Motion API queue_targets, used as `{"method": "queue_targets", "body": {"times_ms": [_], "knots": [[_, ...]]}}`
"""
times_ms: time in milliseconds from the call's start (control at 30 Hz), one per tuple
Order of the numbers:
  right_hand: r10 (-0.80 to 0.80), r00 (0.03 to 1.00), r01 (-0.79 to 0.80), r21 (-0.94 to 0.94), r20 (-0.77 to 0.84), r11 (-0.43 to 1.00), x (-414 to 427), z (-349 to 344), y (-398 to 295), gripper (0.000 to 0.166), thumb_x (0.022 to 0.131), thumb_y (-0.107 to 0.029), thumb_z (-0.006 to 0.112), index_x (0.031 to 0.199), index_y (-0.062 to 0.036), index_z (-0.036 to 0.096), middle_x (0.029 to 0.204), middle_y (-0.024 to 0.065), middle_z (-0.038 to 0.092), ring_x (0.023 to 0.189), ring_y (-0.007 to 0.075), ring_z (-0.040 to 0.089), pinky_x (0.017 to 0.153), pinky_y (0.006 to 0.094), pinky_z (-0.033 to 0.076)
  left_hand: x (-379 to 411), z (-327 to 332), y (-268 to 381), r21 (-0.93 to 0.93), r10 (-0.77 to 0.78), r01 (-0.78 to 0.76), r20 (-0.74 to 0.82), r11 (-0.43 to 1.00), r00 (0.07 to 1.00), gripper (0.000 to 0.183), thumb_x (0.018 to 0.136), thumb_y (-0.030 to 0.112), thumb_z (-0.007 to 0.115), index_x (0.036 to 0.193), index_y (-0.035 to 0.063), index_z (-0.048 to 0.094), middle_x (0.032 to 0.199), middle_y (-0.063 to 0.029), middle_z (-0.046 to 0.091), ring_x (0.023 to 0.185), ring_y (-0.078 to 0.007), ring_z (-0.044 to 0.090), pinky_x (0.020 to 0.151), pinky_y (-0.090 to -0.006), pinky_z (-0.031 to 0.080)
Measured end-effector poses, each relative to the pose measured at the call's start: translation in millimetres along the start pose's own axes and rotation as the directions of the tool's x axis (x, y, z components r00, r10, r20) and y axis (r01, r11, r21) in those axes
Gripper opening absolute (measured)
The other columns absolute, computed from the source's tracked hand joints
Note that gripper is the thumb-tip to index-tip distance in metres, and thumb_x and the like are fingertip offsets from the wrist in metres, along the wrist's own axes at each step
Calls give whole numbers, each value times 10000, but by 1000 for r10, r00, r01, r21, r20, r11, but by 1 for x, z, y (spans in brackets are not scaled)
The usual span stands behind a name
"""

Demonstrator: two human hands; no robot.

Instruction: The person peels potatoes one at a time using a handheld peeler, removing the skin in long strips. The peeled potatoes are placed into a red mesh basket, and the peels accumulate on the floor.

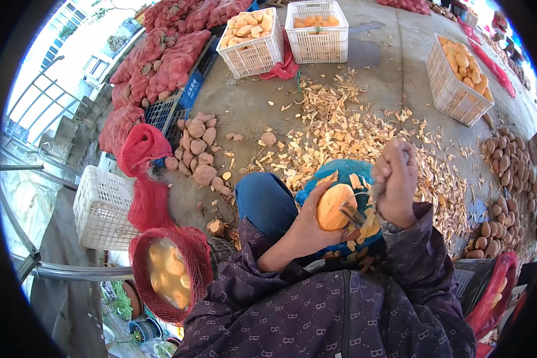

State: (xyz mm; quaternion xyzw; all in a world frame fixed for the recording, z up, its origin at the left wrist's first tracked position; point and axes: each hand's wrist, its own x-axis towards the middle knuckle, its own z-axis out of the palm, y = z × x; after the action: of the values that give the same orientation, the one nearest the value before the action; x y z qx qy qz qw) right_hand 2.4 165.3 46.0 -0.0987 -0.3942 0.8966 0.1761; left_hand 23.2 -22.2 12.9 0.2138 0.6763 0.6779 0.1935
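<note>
An orange-fleshed sweet potato, its visible side peeled, rests in my left hand, fingers and thumb around it. My right hand is closed around the handle of a peeler, whose blurred metal head lies against or just over the sweet potato; the handle is mostly hidden in the fist. Beneath both hands, a blue mesh cloth over my lap carries loose peelings. A large heap of peelings covers the concrete floor in front of me.
At left stand a red-net-lined bucket of peeled sweet potatoes in liquid and a white crate. Unpeeled sweet potatoes lie near red net sacks on blue pallets. Crates of peeled ones stand ahead and right; more unpeeled ones lie right.
</note>
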Motion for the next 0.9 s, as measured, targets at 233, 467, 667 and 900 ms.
{"method": "queue_targets", "body": {"times_ms": [233, 467, 667, 900], "knots": [[104, 984, -82, 155, -143, 985, 35, -15, 37, 187, 982, -188, 529, 884, -120, 385, 691, -11, 426, 534, 51, 411, 448, 228, 374, 13, -6, 15, 31, -202, 200, 58, 979, 978, 888, 731, 112, 762, 1435, 27, 227, 1295, -123, 466, 1190, -186, 489, 999, -321, 418], [152, 976, -130, 138, -157, 982, 59, -29, 55, 201, 965, -187, 553, 873, -116, 389, 679, -18, 419, 528, 57, 399, 447, 230, 380, 19, -8, 14, -106, -388, 390, 46, 914, 921, 877, 732, 124, 750, 1435, 45, 232, 1063, -88, 541, 761, -122, 588, 524, -232, 510], [-216, 929, 137, -262, -302, 955, 63, 0, 27, 236, 964, -231, 553, 825, -113, 403, 568, -26, 410, 410, 58, 374, 308, 223, 293, 13, -11, 21, 78, -237, 237, -9, 968, 971, 847, 708, 110, 775, 1396, 18, 291, 1162, -116, 539, 998, -187, 582, 812, -316, 512], [-55, 997, 53, -47, -46, 997, 18, 23, 10, 241, 969, -239, 543, 799, -114, 424, 538, -26, 404, 389, 49, 382, 279, 208, 262, 9, -5, -6, 30, -112, 111, 20, 993, 994, 918, 688, 114, 783, 1420, -11, 242, 1293, -141, 425, 1214, -212, 455, 1016, -337, 397]]}}
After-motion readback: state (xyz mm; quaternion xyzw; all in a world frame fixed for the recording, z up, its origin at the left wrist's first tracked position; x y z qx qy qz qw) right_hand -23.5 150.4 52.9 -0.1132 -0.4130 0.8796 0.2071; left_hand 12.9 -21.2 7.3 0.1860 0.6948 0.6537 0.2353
